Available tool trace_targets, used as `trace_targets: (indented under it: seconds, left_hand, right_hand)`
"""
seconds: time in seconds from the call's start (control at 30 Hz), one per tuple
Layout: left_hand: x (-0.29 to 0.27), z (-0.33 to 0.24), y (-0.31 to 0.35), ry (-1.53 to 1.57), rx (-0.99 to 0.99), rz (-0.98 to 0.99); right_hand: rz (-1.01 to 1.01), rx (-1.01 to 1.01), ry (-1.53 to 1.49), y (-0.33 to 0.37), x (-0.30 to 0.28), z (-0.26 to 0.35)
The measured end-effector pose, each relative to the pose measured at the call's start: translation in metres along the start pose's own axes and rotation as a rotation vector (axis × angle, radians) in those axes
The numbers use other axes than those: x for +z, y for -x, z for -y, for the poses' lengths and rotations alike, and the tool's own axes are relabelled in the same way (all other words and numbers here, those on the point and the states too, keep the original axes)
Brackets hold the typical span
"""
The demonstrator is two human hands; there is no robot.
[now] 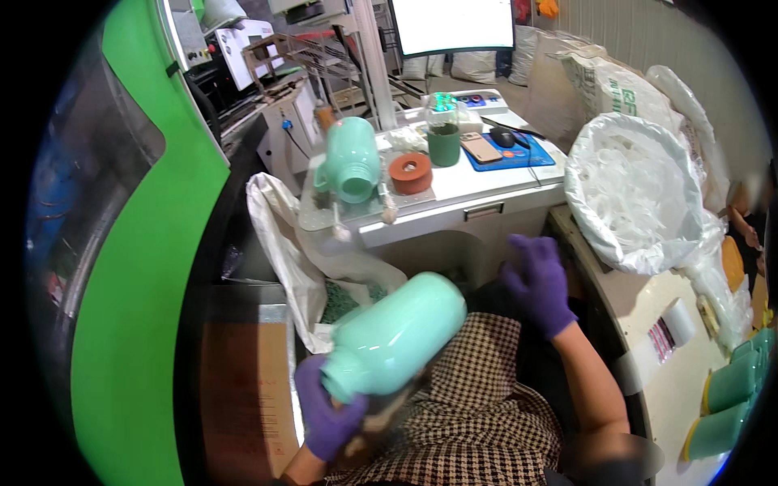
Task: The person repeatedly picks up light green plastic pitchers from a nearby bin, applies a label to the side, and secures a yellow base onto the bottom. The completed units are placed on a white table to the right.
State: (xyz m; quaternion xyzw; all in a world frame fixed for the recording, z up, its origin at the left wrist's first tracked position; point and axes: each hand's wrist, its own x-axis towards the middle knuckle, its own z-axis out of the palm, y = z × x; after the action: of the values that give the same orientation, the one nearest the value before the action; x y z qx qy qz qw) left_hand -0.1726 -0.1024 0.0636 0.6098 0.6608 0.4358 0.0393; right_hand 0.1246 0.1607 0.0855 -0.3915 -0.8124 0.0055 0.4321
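Observation:
A glossy mint-green plastic jug (405,324) lies tilted above my lap, its neck toward the lower left. My left hand (328,413), in a purple glove, grips it around the neck. My right hand (539,283), also gloved in purple, is raised to the right of the jug, apart from it. Its fingers are spread, slightly blurred, and nothing shows in them. On the white table ahead, a second mint-green jug (350,158) with a side handle lies with its open mouth toward me.
The white table (470,190) also holds an orange tape roll (411,172), a green-filled bottle (443,144), a phone (480,147) and a mouse (502,137). An open white sack (279,251) hangs before it. Right: a lined bin of clear plastic scraps (632,190). Left: a cardboard box (247,389).

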Motion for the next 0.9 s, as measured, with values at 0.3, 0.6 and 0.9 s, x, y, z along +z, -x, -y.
trace_targets:
  seconds: [0.3, 0.6, 0.9]
  left_hand:
    - [-0.062, 0.051, 0.041, 0.666, -0.527, -0.739]
    - [-0.040, 0.081, -0.039, 0.139, 0.060, -0.759]
    - [0.095, 0.083, -0.256, -0.377, 0.489, -0.407]
  right_hand:
    - [0.247, -0.144, 0.266, -0.171, 0.230, 0.082]
    - [-0.188, -0.604, -0.177, -0.008, 0.063, 0.089]
    - [-0.244, 0.272, -0.537, 0.195, -0.173, 0.043]
